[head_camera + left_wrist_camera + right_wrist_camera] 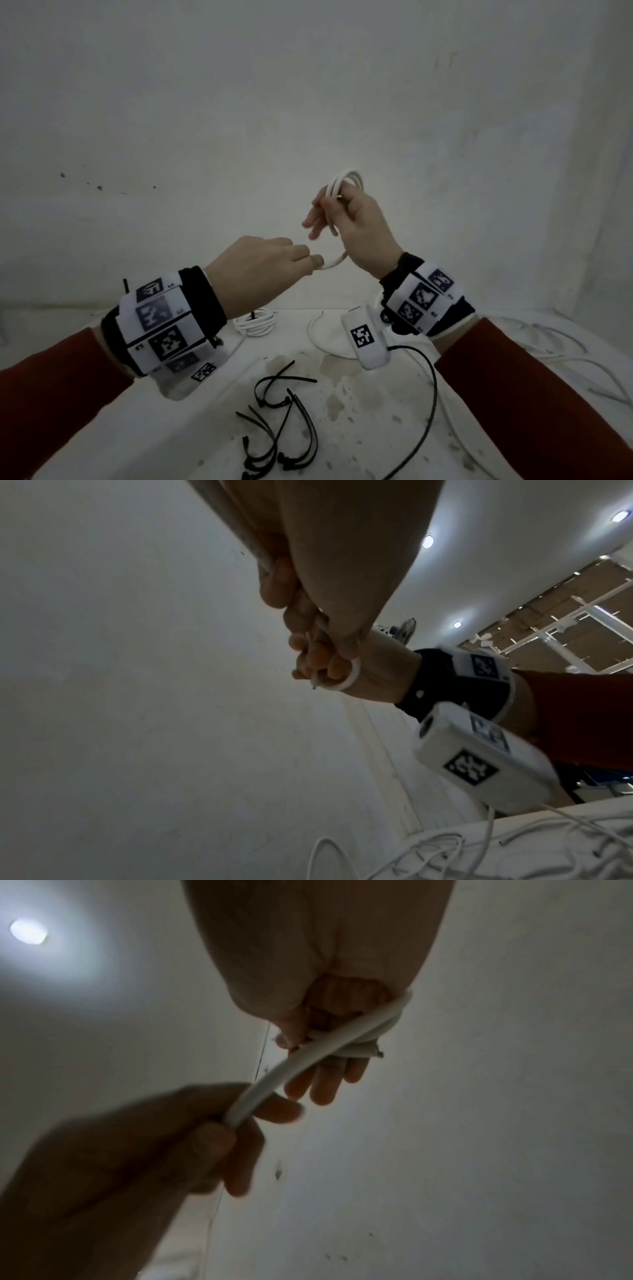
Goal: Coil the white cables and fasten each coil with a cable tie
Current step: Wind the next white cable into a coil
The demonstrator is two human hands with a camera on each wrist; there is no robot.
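- We hold both hands raised above the table (359, 428), in front of a pale wall (308, 85).
- Our right hand (359, 226) carries a small coil of white cable (346, 180); thumb and forefinger pinch the loops, the other fingers (322, 1088) stick out fairly straight below.
- In the right wrist view the loops cross the palm, and a cut end (375, 1053) pokes out at the side of the hand.
- The free run of the same cable leaves the coil downward and curves to our left hand (253, 270), which grips it between curled fingers and thumb, just beside the right wrist.
- The left wrist view shows the cable running through that closed grip.
- On the table: a finished coil (255, 323) already bound with a black tie, toward the far edge below the left hand.
- A loose heap of black cable ties (277, 428) lies nearer to us, apart from the coil.
- More uncoiled white cables (548, 359) trail along the right side of the table.
- A thin black lead (433, 394) hangs from the right wrist camera (364, 337).
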